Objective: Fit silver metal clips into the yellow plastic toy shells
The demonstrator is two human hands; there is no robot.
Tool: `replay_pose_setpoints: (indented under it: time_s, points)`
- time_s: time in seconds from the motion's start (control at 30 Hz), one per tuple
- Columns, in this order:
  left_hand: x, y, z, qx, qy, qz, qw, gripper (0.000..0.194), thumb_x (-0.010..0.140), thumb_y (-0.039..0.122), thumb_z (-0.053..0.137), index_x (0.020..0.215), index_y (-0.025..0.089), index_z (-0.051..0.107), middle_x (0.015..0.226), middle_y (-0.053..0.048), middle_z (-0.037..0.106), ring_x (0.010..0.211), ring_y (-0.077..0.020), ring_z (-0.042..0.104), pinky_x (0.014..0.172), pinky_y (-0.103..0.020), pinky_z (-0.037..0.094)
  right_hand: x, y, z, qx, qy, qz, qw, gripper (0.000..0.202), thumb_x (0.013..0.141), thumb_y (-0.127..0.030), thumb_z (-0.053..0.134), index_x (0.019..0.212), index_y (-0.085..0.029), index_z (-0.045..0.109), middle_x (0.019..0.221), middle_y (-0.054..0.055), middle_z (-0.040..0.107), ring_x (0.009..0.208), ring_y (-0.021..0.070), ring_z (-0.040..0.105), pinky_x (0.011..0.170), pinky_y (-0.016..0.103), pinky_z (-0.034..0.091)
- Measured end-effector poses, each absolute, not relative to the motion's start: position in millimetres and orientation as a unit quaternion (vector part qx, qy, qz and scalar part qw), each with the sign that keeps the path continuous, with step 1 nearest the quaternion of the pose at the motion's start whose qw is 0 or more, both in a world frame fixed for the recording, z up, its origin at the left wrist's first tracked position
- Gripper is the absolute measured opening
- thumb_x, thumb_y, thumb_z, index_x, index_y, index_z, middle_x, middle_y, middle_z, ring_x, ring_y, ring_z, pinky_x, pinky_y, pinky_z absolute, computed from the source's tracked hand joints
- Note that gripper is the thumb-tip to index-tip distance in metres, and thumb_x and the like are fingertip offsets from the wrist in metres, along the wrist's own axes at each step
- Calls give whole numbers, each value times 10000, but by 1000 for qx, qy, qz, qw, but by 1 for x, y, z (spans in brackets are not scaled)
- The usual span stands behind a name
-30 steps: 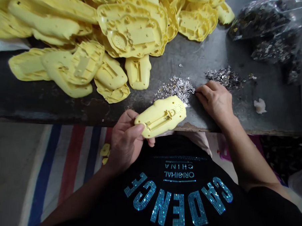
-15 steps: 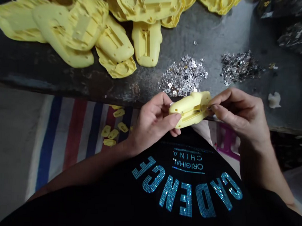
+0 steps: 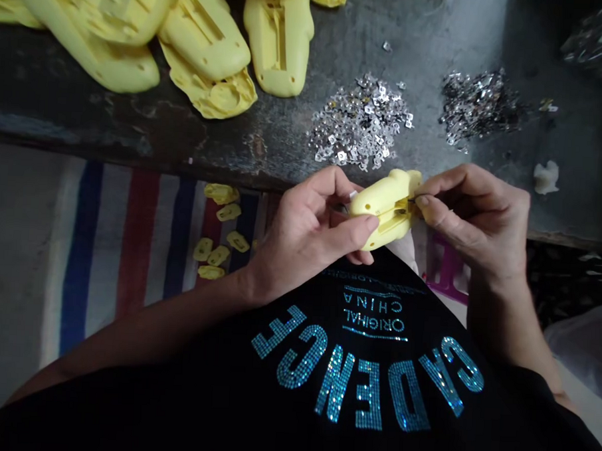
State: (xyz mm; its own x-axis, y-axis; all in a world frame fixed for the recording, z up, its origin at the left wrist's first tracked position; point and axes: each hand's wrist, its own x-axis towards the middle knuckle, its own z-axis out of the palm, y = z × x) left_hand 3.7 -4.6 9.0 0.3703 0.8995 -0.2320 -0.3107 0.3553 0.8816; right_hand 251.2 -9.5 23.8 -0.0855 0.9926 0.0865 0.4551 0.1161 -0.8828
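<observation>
Between my hands, above my lap at the table's front edge, is a yellow plastic shell (image 3: pixel 388 195) with a long slot and small screw holes. My left hand (image 3: pixel 321 230) is closed round its left end, thumb on the front face. Something small and pale shows by the left fingertips. My right hand (image 3: pixel 473 216) pinches a small dark metal piece (image 3: pixel 414 200) at the slot's right end; most of it is hidden by the fingers. Just beyond the shell lies a heap of small silvery metal clips (image 3: pixel 363 122).
A second heap of darker metal pieces (image 3: pixel 478 103) lies to the right on the dark table (image 3: pixel 285 142). Yellow shells (image 3: pixel 204 35) are piled at the back left. Several small yellow parts (image 3: pixel 218 255) lie on the striped sheet (image 3: pixel 145 245) below. A purple plastic object (image 3: pixel 449 268) stands under the table edge.
The view has shifted so the table sits higher in the picture. The shell has tilted and turned slightly in my left hand, while the right fingers stay at the slot's right end.
</observation>
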Motion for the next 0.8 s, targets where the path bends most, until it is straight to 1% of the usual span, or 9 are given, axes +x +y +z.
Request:
replay_pose_setpoints:
  time_s: [0.13, 0.23, 0.33, 0.5, 0.6, 0.7, 0.8]
  points:
    - [7, -6, 17, 377, 382, 422, 731, 346, 888, 295, 977, 956, 193, 654, 1008, -11, 802, 612, -149, 785, 526, -241, 677, 252, -12, 26, -573, -671, 316, 349, 142, 1036, -441, 818, 1013, -308, 776, 910, -4, 806, 708, 182, 697, 625, 356, 577]
    - [9, -7, 21, 379, 385, 419, 730, 362, 864, 282, 990, 930, 194, 645, 953, -1, 796, 602, -148, 773, 539, -250, 684, 250, -15, 30, -580, -689, 273, 338, 24, 1026, -335, 814, 1026, -324, 794, 927, -5, 823, 767, 206, 744, 683, 383, 613]
    - [10, -9, 21, 389, 383, 419, 726, 337, 877, 279, 981, 944, 198, 660, 895, 11, 783, 603, -149, 765, 525, -237, 660, 244, -17, 35, -594, -702, 227, 320, 65, 1027, -273, 800, 1013, -336, 806, 926, 1, 836, 775, 223, 764, 731, 420, 642]
    - [8, -11, 17, 392, 380, 414, 728, 296, 918, 268, 951, 988, 201, 671, 897, 15, 784, 625, -151, 782, 521, -216, 633, 237, -20, 36, -607, -702, 193, 318, 63, 1032, -275, 824, 1044, -336, 837, 971, -8, 875, 786, 218, 782, 752, 420, 647]
    - [8, -8, 13, 369, 374, 419, 740, 348, 891, 290, 978, 968, 192, 653, 914, 5, 788, 607, -165, 799, 522, -227, 647, 238, -23, 33, -608, -689, 201, 339, 65, 1059, -313, 815, 1092, -332, 867, 984, -10, 880, 755, 203, 758, 700, 404, 597]
    - [7, -4, 8, 343, 365, 426, 753, 380, 901, 327, 975, 971, 197, 625, 906, 8, 791, 568, -173, 799, 502, -235, 657, 240, -25, 30, -610, -671, 225, 356, 106, 1085, -355, 791, 1145, -341, 877, 1021, 6, 884, 775, 220, 769, 691, 419, 597]
    - [6, -2, 3, 326, 354, 419, 769, 386, 929, 350, 955, 979, 205, 601, 874, 12, 794, 558, -179, 803, 500, -235, 664, 242, -26, 27, -597, -687, 178, 374, 122, 1079, -290, 791, 1152, -347, 870, 1036, 7, 882, 828, 228, 789, 730, 425, 624]
